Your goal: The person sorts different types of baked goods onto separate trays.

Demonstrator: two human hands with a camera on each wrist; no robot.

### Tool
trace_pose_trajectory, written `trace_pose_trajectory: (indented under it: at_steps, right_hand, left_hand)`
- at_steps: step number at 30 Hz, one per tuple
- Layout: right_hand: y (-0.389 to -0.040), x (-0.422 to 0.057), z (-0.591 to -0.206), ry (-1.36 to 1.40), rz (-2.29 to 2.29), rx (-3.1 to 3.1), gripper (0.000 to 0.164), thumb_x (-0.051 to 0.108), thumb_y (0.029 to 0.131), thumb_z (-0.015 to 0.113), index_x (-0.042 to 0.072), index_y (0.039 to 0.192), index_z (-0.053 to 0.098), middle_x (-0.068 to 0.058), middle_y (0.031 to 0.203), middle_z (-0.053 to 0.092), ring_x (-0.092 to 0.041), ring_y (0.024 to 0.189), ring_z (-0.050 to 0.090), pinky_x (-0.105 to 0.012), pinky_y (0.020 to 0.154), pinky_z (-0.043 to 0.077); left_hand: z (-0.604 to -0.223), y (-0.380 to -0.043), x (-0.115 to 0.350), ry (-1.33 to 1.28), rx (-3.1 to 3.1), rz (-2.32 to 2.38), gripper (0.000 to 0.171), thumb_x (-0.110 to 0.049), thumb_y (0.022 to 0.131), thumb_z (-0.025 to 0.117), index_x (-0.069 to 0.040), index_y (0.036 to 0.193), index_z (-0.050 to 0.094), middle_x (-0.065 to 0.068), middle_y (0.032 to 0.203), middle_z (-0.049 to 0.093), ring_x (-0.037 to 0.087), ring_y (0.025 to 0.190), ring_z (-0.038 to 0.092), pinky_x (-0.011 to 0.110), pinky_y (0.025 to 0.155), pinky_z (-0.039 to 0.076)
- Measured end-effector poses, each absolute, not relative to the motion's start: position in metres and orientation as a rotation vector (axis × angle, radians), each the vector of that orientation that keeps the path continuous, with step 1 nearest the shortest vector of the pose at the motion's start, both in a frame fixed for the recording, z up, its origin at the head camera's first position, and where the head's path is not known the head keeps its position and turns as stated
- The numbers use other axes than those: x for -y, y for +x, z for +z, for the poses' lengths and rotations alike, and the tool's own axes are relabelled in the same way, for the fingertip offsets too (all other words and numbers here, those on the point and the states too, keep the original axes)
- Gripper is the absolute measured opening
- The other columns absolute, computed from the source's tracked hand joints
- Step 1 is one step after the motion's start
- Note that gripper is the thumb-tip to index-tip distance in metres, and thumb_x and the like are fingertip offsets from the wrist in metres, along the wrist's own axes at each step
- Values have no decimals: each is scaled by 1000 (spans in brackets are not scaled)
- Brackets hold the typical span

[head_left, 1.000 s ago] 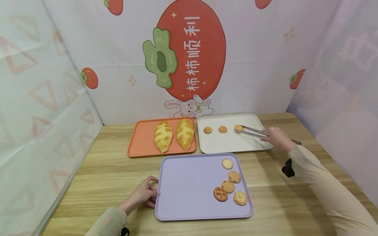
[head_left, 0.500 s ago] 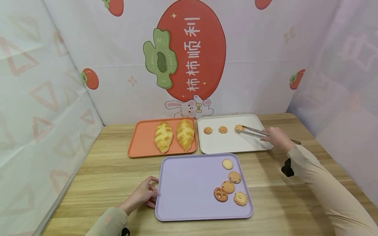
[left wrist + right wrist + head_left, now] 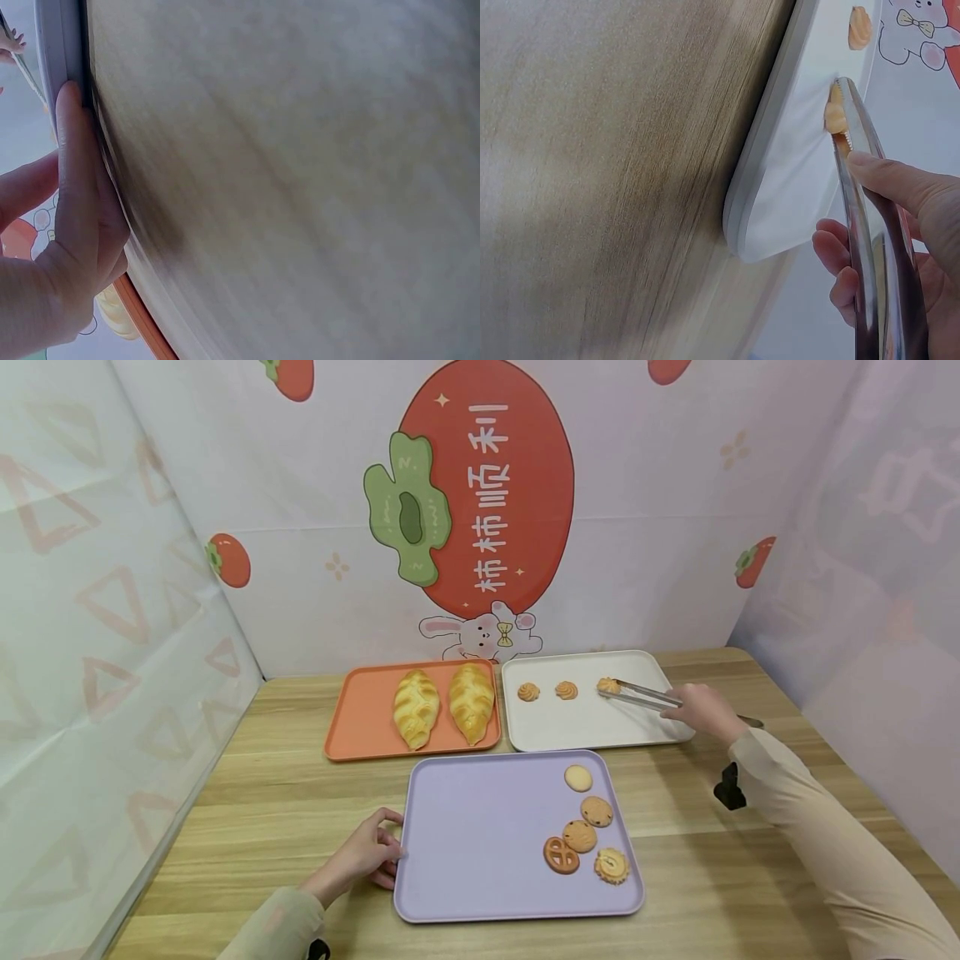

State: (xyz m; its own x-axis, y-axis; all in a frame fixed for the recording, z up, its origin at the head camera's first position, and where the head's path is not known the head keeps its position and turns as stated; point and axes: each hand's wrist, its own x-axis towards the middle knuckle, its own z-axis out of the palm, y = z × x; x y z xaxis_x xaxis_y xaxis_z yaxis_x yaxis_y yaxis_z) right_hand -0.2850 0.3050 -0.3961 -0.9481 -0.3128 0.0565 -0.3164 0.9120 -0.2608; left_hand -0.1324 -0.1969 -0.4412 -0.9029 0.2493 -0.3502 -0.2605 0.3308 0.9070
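In the head view my right hand [image 3: 703, 712] holds metal tongs [image 3: 647, 693] over the white tray [image 3: 581, 731]. The tips of the tongs lie on both sides of a swirled cookie [image 3: 835, 111], touching it in the right wrist view. Two more swirled cookies, one at the left [image 3: 528, 692] and one in the middle [image 3: 566, 691], sit in the same row. My left hand [image 3: 367, 850] rests at the left edge of the purple tray [image 3: 480, 906]. Its fingers [image 3: 73, 161] touch the rim from outside, without curling round it in the left wrist view.
On the purple tray's right side lie a plain round cookie [image 3: 578, 777], two speckled cookies [image 3: 596, 811], a pretzel [image 3: 561, 855] and a fluted cookie [image 3: 611, 866]. An orange tray [image 3: 360, 727] with two bread loaves [image 3: 416, 710] stands back left. Printed cloth walls [image 3: 645, 577] surround the table.
Almost nothing differs. The tongs stay at the right-hand swirled cookie, and my left hand keeps its place at the purple tray's edge.
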Motion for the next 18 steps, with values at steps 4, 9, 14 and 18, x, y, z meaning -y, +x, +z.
trace_pose_trajectory:
  at_steps: [4, 9, 14, 18]
  right_hand:
    - [-285, -305, -397, 512, 413, 3059, 40, 16, 79, 63, -14, 104, 56, -29, 95, 60, -40, 83, 58, -49, 71, 47]
    - [-284, -304, -396, 516, 407, 3076, 42, 17, 80, 61, -14, 107, 54, -29, 98, 58, -41, 86, 57, -51, 73, 46]
    - [-284, -303, -397, 524, 420, 3071, 45, 19, 80, 62, -15, 108, 53, -30, 99, 58, -41, 86, 57, -50, 72, 47]
    - [-284, -303, -398, 524, 428, 3059, 47, 20, 79, 63, -15, 108, 53, -29, 95, 59, -38, 81, 58, -48, 68, 47]
  left_hand:
    - [-441, -133, 197, -7, -2174, 1595, 43, 10, 76, 50, 6, 115, 31, 8, 72, 50, 15, 51, 52, 38, 46, 53]
    - [-441, -132, 197, -12, -2176, 1597, 43, 10, 76, 50, 6, 114, 31, 8, 72, 50, 15, 51, 53, 38, 45, 53]
    - [-441, -132, 197, -12, -2176, 1598, 43, 9, 76, 50, 6, 114, 32, 8, 72, 50, 15, 51, 53, 37, 45, 53]
    - [-441, -132, 197, -6, -2179, 1596, 43, 9, 75, 50, 6, 114, 32, 8, 71, 50, 15, 51, 53, 38, 45, 53]
